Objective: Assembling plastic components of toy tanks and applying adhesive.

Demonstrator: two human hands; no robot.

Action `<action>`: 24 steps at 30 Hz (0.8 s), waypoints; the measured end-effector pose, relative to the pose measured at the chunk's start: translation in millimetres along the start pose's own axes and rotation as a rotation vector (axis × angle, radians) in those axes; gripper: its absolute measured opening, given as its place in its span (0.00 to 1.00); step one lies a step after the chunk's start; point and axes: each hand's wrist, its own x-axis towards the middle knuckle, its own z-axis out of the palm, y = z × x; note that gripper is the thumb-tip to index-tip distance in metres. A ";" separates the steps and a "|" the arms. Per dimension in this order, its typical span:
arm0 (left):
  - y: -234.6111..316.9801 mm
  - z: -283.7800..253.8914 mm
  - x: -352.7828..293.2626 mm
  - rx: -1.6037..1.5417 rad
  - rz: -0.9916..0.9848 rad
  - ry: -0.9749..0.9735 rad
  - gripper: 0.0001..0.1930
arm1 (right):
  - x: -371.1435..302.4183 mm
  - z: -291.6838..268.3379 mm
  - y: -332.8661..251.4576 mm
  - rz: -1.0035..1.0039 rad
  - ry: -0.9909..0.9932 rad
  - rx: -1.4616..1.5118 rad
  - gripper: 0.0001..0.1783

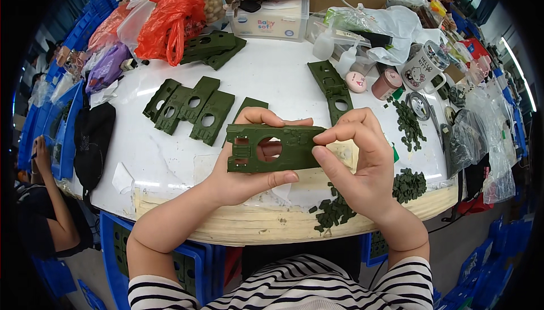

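A dark green plastic model tank hull top (297,150), with a round hole and small rectangular openings, is held level above the table's near edge. My left hand (241,184) grips its left part, thumb along the near side and fingers behind the far side. Thumb and index finger of my right hand (365,165) are pinched together at the hull's right end; whether a small piece sits between them is hidden. Small dark green plastic pieces lie in a pile (334,211) below my right hand, with another pile (411,185) to its right.
More green hull parts lie at left (192,103), far left (212,49) and beyond my right hand (331,83). A third pile of pieces (409,126), a mug (422,72), bottles (324,43) and a clear box (269,24) stand around. A person's arm (56,196) shows at left.
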 end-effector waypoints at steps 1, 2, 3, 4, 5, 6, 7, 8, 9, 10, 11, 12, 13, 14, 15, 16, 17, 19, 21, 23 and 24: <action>-0.3 -0.2 -0.4 -0.007 -0.002 -0.007 0.31 | -0.7 0.8 1.0 -0.003 0.002 -0.010 0.08; -0.6 -0.4 -0.7 -0.014 -0.004 -0.015 0.31 | -0.8 1.5 1.3 0.001 0.008 -0.016 0.08; -1.0 -0.7 -1.1 -0.021 -0.006 -0.022 0.31 | -0.9 2.1 1.5 0.004 0.014 -0.022 0.08; -1.0 -0.4 -1.7 -0.001 0.003 -0.022 0.30 | -0.8 2.2 1.1 0.007 0.021 -0.028 0.08; -1.3 -0.1 -2.5 0.019 0.012 -0.021 0.30 | -0.6 2.2 0.7 0.009 0.021 -0.041 0.07; -1.4 0.2 -3.0 0.039 0.021 -0.021 0.29 | -0.3 2.2 0.3 0.011 0.021 -0.054 0.07; -2.3 0.5 -3.2 0.079 0.054 -0.026 0.29 | -0.4 2.6 0.7 0.014 0.021 -0.066 0.07; -3.5 1.2 -3.0 0.118 0.086 -0.031 0.29 | -0.5 3.2 1.5 0.019 0.022 -0.063 0.07; -4.2 1.9 -3.0 0.158 0.119 -0.036 0.28 | -0.6 4.0 2.4 0.023 0.023 -0.059 0.06; -3.6 3.3 -3.7 0.163 0.111 -0.026 0.28 | -0.6 4.4 2.9 0.028 0.024 -0.056 0.06; -2.2 5.5 -5.0 0.168 0.103 -0.015 0.28 | -0.7 4.6 3.0 0.036 0.022 -0.051 0.06; -1.4 6.7 -5.7 0.173 0.095 -0.005 0.27 | -0.8 4.6 3.0 0.043 0.020 -0.047 0.06; -1.8 6.3 -5.7 0.200 0.118 -0.015 0.27 | -0.8 4.9 2.9 0.050 0.017 -0.042 0.06; -2.7 5.5 -5.5 0.227 0.142 -0.025 0.27 | -1.0 5.0 3.0 0.053 0.010 -0.038 0.06; -3.6 4.5 -5.1 0.253 0.166 -0.035 0.27 | -1.3 4.9 3.2 0.057 0.003 -0.033 0.06; -4.8 3.3 -4.2 0.287 0.194 -0.047 0.27 | -1.5 4.5 3.4 0.061 -0.003 -0.029 0.06; -5.9 1.9 -3.3 0.320 0.222 -0.059 0.27 | -1.6 4.3 3.5 0.058 -0.007 -0.028 0.06; -6.3 1.3 -3.2 0.342 0.236 -0.066 0.28 | -1.4 3.9 3.7 0.052 -0.015 -0.025 0.06; -6.0 2.3 -4.5 0.318 0.209 -0.057 0.28 | -1.0 4.4 4.0 0.047 -0.001 -0.015 0.06; -2.9 5.3 -5.5 0.227 0.136 -0.032 0.28 | -0.2 5.1 3.6 0.028 0.019 -0.031 0.07; -1.9 6.3 -5.6 0.182 0.100 -0.019 0.28 | 0.6 5.2 2.8 0.012 0.032 -0.052 0.07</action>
